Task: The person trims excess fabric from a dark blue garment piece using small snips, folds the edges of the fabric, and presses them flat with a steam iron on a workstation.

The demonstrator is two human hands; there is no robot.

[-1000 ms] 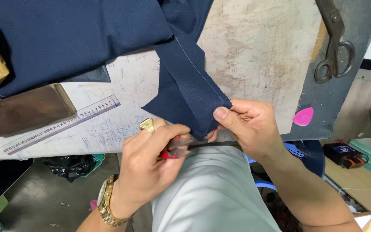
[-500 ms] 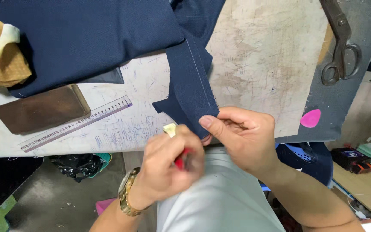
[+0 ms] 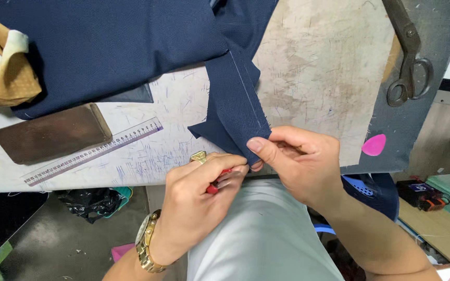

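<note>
Even, bright overhead light; soft shadows under the navy fabric (image 3: 105, 52). Sharp focus centrally, slight wide-angle stretch at frame edges.

Open bare table (image 3: 319, 67) across the middle toward the right edge, scissors (image 3: 410, 57) lying along that edge. Pink chalk (image 3: 374, 144) near the front right corner. Left half crowded: ruler (image 3: 92, 152) and brown block (image 3: 53, 132) near the front edge, navy cloth (image 3: 110, 47) blanketing the back left.
</note>
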